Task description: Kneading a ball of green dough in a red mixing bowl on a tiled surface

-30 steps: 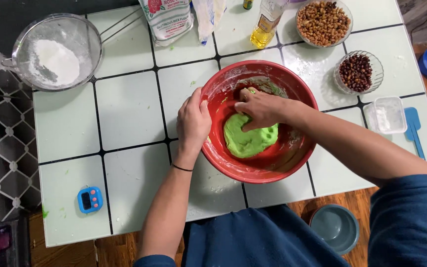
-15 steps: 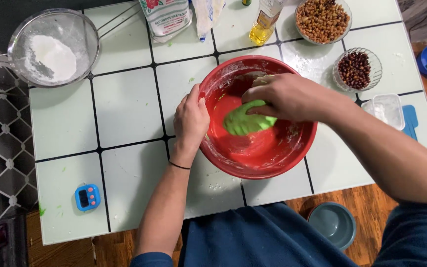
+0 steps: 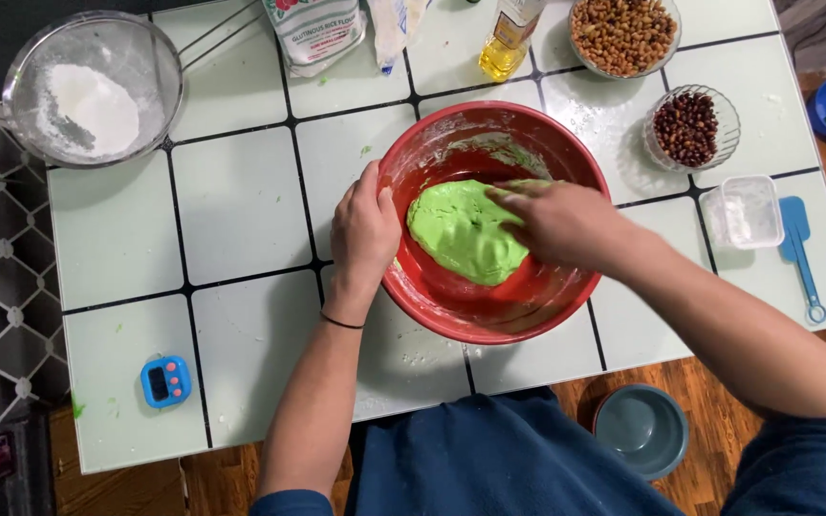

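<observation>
A red mixing bowl sits near the front of a white tiled table. Inside it lies a flattened lump of bright green dough. My right hand presses down on the right side of the dough, fingers pointing left. My left hand grips the bowl's left rim, thumb over the edge. A thin dark band circles my left wrist.
A sieve with white flour stands back left. At the back are a flour bag, an oil bottle and a bowl of nuts. A bowl of dark beans, a plastic tub and a blue spatula are right. A blue timer lies front left.
The dough has gone from a gathered lump under my right hand to a wider, flatter sheet. My right hand has shifted right and pressed down. My left hand stays on the rim.
</observation>
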